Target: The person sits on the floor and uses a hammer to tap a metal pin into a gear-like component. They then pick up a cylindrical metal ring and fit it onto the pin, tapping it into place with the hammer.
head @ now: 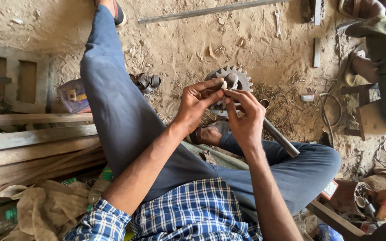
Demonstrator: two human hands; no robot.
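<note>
Where forearms converge above the lap, both hands [222,105] closed, fingertips pinching a toothed sprocket [231,82] on its shaft [280,139].

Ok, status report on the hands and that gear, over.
Left hand and right hand both pinching a small white bit at the gear. Gear sits on a shaft. Nothing between hands and gear.

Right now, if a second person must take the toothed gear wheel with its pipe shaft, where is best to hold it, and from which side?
Probably the bare pipe shaft, from its free lower-right end. The gear wheel has pointed teeth around its rim, and the left hand and right hand already crowd the hub with a small white piece. The shaft is smooth, round and slants clear above the knee.
</note>
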